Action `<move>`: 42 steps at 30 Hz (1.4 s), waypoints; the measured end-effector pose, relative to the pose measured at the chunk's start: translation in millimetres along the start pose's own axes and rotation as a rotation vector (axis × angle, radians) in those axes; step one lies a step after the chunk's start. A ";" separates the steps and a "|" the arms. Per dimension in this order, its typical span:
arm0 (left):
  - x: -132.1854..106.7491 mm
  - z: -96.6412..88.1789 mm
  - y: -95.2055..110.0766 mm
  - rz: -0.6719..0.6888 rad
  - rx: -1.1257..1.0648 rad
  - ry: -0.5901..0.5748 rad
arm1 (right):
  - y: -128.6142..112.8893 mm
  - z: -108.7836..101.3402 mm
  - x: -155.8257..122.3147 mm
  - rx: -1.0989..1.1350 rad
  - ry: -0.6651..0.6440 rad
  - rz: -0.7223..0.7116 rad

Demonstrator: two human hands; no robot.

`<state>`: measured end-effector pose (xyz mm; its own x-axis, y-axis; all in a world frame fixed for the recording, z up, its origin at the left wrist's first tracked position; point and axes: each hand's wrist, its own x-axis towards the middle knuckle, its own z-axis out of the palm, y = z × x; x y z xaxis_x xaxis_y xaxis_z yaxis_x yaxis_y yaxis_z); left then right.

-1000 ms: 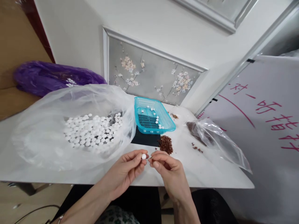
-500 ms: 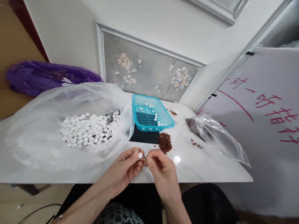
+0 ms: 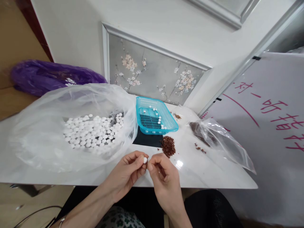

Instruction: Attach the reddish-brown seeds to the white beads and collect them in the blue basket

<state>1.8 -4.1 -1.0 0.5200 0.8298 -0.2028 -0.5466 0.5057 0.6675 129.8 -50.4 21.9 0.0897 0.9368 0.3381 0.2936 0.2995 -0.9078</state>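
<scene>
— Where's the bead now?

— The white bead (image 3: pixel 145 160) sits between the thumb and forefinger of your left hand (image 3: pixel 127 175), just above the table's (image 3: pixel 201 174) near edge. Your grip on it is closed.

— And my right?

— Your right hand (image 3: pixel 163 180) has its thumb and forefinger pinched together and pressed against the bead's right side. I cannot tell whether anything small lies between them.

— Any change from a second ago?

— Yes. Then the bead showed almost whole, with your right fingertips just beside it. Now they touch it and less of it shows.

— What's around?

— Just beyond your hands lies the brown pile (image 3: pixel 168 146), and behind it the blue basket (image 3: pixel 155 132) with a few beads. To your left, the big clear bag (image 3: pixel 42 139) holds many more. To your right, a small clear bag (image 3: pixel 220 142) holds brown bits. All lie as before.
</scene>
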 end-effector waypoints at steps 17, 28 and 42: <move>0.7 -1.8 -2.8 0.040 0.068 0.055 | 5.9 4.9 1.5 -0.052 0.048 0.007; -0.4 0.3 -0.8 0.059 0.057 0.055 | 7.5 6.8 4.9 0.005 0.052 0.107; -2.3 -0.4 -1.1 0.022 0.103 -0.003 | -5.0 -18.3 7.1 -0.019 -0.268 0.017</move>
<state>1.0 -6.4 -1.6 0.5105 0.8397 -0.1852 -0.4873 0.4599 0.7423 146.4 -48.5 33.4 -0.1601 0.9568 0.2426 0.3123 0.2822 -0.9071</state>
